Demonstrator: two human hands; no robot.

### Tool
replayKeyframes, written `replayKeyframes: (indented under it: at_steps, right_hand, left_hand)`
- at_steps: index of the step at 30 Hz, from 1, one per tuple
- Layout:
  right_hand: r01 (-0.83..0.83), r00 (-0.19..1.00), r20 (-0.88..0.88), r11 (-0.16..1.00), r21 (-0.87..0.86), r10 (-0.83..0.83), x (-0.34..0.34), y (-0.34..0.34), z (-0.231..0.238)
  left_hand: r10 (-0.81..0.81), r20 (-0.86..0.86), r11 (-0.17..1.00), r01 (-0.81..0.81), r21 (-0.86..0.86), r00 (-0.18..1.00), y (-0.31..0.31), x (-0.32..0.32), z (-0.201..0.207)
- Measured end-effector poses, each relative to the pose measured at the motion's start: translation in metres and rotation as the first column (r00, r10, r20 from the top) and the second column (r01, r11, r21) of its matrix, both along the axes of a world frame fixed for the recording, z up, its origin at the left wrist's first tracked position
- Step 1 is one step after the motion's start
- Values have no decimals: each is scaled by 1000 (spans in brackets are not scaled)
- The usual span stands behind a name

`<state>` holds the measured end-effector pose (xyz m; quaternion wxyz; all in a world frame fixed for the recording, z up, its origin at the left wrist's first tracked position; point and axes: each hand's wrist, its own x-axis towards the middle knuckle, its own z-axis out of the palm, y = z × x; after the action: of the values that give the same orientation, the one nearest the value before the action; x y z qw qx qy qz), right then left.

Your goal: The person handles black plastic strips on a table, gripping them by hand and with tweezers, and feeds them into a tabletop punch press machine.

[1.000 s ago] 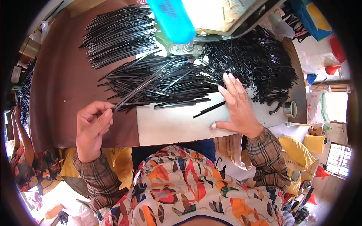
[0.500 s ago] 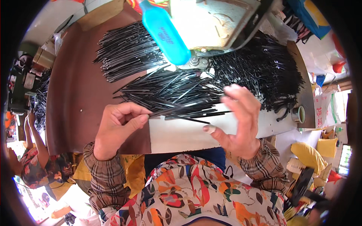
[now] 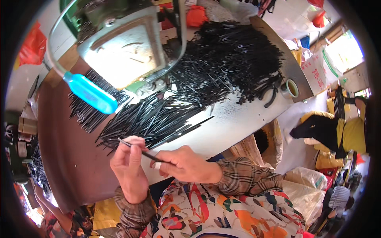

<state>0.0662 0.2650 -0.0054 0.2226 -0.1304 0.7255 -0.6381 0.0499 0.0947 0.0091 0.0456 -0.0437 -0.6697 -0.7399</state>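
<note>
A few thin black strips (image 3: 147, 154) are held slantwise between my two hands, low over the near edge of the table. The fingers of my left hand (image 3: 131, 166) are closed on their far left end, whose tip sticks out past the fingertips. My right hand (image 3: 188, 166) grips the other end, with a white wrap around one finger; how many strips are inside the fist is hidden. Just beyond my hands lies a loose pile of similar black strips (image 3: 149, 119). A neater bundle of strips (image 3: 85, 109) lies farther left, partly behind the blue handle.
A machine with a brightly lit metal plate (image 3: 127, 53) and a blue handle (image 3: 92, 95) overhangs the table. A large heap of black pieces (image 3: 234, 59) covers the back right. Near it stand a small cup (image 3: 290, 89) and dark curved handles (image 3: 271, 97). Another person's arm (image 3: 49, 208) shows at left.
My view has swung to the right. My right hand, open and spread half a second ago, has come in beside my left and now grips the strips. The left hand keeps its hold.
</note>
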Motion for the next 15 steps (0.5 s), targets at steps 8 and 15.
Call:
replayKeyframes:
  at_steps: [8, 15]
  right_hand:
    - [508, 762, -514, 856, 97, -394, -28, 84, -13]
    - [712, 548, -704, 693, 110, -451, -95, 129, -6]
  left_hand:
    - [101, -28, 963, -91, 253, 994, 8, 8, 5]
    - [-66, 191, 979, 27, 204, 979, 16, -1, 2]
